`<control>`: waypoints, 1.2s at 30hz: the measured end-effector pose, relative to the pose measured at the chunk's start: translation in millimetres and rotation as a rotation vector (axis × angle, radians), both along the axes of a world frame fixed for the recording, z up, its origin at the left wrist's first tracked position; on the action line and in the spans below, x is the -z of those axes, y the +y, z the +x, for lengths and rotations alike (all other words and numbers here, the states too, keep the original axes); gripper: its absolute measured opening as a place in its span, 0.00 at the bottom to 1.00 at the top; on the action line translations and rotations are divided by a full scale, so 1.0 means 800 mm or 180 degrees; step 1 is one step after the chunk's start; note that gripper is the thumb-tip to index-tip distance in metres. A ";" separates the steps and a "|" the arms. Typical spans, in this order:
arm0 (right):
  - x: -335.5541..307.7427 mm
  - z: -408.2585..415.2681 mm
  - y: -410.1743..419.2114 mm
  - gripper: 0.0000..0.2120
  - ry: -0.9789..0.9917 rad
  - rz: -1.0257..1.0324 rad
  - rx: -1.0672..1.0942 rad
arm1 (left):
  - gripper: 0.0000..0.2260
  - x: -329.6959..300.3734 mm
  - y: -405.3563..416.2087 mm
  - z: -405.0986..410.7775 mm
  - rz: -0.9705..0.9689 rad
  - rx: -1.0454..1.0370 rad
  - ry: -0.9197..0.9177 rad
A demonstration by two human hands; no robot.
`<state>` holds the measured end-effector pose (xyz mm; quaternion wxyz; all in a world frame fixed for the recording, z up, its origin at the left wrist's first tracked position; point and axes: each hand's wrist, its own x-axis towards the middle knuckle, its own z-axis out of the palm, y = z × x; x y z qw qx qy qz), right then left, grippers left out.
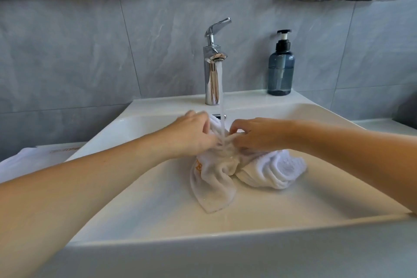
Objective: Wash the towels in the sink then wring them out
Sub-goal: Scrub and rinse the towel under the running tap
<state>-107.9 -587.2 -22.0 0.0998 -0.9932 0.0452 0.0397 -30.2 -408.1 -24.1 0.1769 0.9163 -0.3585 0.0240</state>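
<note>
Both forearms reach into sink [248, 230]. Fingers of left hand [191, 133] and right hand [257, 133] are curled, gripping bunched white towel [216, 171] under running faucet [213, 63]. Washing judged underway; wringing not yet done. Second towel [24, 160] waits left of basin.

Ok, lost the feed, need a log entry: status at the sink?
Left hand and right hand both gripping white towel under running faucet. Still washing, not wrung. Nothing obstructing.

A single head-worn wide-angle camera looks forward and down from close above the sink [225, 230], facing the tiled wall [112, 52]; the faucet [213, 74] stands near frame centre.
</note>
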 end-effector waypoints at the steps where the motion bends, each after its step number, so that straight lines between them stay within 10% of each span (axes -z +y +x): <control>1: -0.001 -0.001 0.005 0.10 -0.0066 -0.0014 0.0000 | 0.13 0.005 -0.001 0.000 0.0174 0.0033 0.0178; 4: 0.003 0.002 0.017 0.11 -0.0333 -0.0117 -0.0125 | 0.24 0.027 -0.001 0.005 0.0561 0.0026 0.0141; 13: 0.014 -0.003 0.003 0.09 -0.0357 -0.0325 -0.0119 | 0.13 0.011 -0.006 -0.025 0.0488 0.0136 -0.1265; 18: -0.013 -0.024 0.000 0.23 0.0704 -0.0055 -0.0108 | 0.11 0.010 -0.002 -0.031 0.0513 0.0273 0.0129; 23: 0.008 -0.004 0.002 0.33 0.0444 -0.1141 -0.0487 | 0.33 0.029 -0.011 -0.030 0.1181 -0.0002 -0.0191; 27: 0.005 -0.006 0.009 0.25 -0.0004 -0.1469 -0.0550 | 0.09 0.021 -0.019 -0.030 0.1276 0.0412 0.0035; 36: -0.001 -0.002 0.022 0.14 -0.0426 -0.0889 -0.0168 | 0.12 -0.034 0.027 0.011 0.0409 0.0641 0.0267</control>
